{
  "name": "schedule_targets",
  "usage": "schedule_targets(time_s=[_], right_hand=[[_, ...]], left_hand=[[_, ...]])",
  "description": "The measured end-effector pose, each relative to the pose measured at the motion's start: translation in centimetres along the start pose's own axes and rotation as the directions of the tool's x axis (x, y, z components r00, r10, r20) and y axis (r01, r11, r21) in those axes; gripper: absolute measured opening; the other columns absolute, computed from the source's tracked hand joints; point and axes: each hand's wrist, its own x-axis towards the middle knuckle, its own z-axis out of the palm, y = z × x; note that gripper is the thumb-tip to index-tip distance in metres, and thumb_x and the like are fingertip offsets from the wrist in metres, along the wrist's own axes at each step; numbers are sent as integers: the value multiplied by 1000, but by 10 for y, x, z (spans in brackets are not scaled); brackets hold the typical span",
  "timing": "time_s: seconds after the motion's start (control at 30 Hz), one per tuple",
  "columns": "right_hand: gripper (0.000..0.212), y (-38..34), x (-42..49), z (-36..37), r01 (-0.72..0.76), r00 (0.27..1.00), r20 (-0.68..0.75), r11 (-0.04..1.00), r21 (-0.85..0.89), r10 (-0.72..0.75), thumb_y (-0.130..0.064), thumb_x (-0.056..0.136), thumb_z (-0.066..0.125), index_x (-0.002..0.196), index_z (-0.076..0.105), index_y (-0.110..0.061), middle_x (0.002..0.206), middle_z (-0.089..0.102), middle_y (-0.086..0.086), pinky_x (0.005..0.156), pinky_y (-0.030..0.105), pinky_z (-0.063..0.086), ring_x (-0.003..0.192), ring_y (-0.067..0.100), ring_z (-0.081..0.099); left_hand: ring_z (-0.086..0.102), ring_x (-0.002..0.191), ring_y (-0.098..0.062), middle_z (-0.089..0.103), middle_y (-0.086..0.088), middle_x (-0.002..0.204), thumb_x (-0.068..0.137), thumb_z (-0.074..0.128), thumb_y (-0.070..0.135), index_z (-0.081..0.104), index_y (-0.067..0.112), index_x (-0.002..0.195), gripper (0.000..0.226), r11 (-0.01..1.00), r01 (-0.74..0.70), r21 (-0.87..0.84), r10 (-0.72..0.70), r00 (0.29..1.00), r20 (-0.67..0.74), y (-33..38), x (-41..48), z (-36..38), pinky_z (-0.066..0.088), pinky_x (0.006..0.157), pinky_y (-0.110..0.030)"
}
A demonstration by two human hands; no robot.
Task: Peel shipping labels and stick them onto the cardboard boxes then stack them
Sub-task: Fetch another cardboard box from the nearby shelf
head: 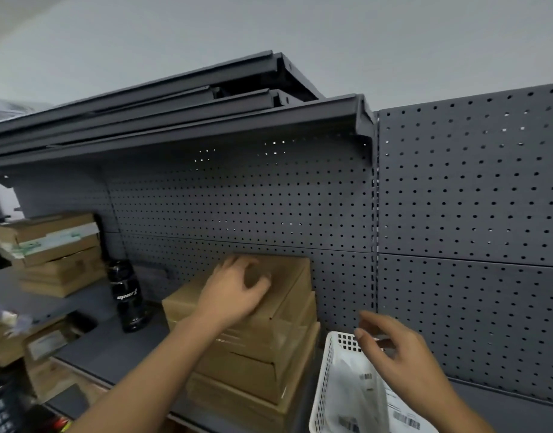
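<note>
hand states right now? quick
Left hand: open, loosely curled fingers resting on the top box.
Right hand: open, empty, over the white basket.

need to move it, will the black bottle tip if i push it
The black bottle stands tall and narrow on the flat shelf, so a high push would likely tip it; a low one probably slides it. Its round body could then roll.
</note>
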Motion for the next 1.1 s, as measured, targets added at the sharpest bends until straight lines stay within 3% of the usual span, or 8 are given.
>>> schedule_targets(time_s=[0.23, 0.43, 0.57, 0.73, 0.83, 0.93, 1.03, 1.1], right_hand=[[34, -40, 30, 54, 11, 1000, -6, 1000, 10, -11, -56, 93, 60, 124, 64, -42, 109, 66, -19, 89, 22, 54, 101, -8, 62], [87, -67, 51, 93, -56, 998, 7, 991, 119, 55, -81, 78, 47, 148, 46, -30, 133, 49, -12, 96, 30, 48, 118, 9, 57], [105, -75, 59, 113, -117, 993, 56, 968, 222, 107, -94, 71, 45, 154, 38, -30, 150, 39, -11, 113, 39, 42, 137, 14, 47], [108, -79, 61, 135, -173, 985, 89, 880, 442, 149, -89, 70, 62, 159, 25, -40, 164, 28, -17, 126, 45, 25, 154, 9, 24], [96, -83, 58, 143, -175, 985, 105, 832, 527, 141, -73, 82, 66, 160, 19, -42, 155, 33, -25, 126, 38, 22, 148, 2, 29], [87, -85, 55, 146, -201, 980, 129, 791, 578, 154, -49, 97, 62, 163, 7, -36, 160, 25, -19, 124, 32, 21, 149, 6, 25], [90, -91, 52, 144, -237, 971, 102, 791, 564, 218, -58, 89, 59, 161, 7, -44, 167, 14, -21, 128, 44, 20, 155, 9, 16], [88, -82, 52, 144, -235, 970, 90, 781, 578, 225, -62, 81, 59, 156, 12, -57, 167, 22, -20, 126, 51, 24, 154, 11, 23]], left_hand=[[53, 128, -32, 59, -8, 136, 88, 49, 66, 59, 25, 137, 65, 981, 174, 89, -182, 980, 86, -80, 20, -11, 48, 103, -42], [61, 118, -29, 66, -6, 127, 83, 49, 71, 64, 24, 127, 66, 948, 318, 5, -314, 934, 168, -130, 41, -26, 52, 97, -40], [59, 118, -24, 61, -8, 139, 95, 55, 59, 54, 15, 145, 66, 866, 459, -200, -392, 870, 298, -151, 48, -27, 48, 92, -34], [69, 105, -25, 73, -8, 115, 94, 64, 50, 65, 12, 130, 52, 704, 575, -417, -439, 814, 381, -163, 49, -23, 58, 89, -37], [75, 102, -31, 79, -14, 109, 91, 71, 47, 69, 10, 122, 49, 588, 628, -510, -434, 777, 456, -162, 48, -22, 61, 95, -47], [76, 101, -32, 78, -16, 110, 89, 74, 46, 68, 8, 123, 52, 559, 631, -538, -436, 776, 457, -157, 46, -19, 63, 91, -45], [76, 101, -32, 77, -17, 110, 91, 73, 44, 67, 8, 122, 49, 561, 612, -558, -425, 791, 440, -148, 42, -16, 63, 89, -45], [75, 100, -33, 78, -17, 108, 94, 71, 42, 69, 8, 119, 42, 566, 595, -570, -410, 803, 432, -140, 38, -16, 62, 92, -46]])
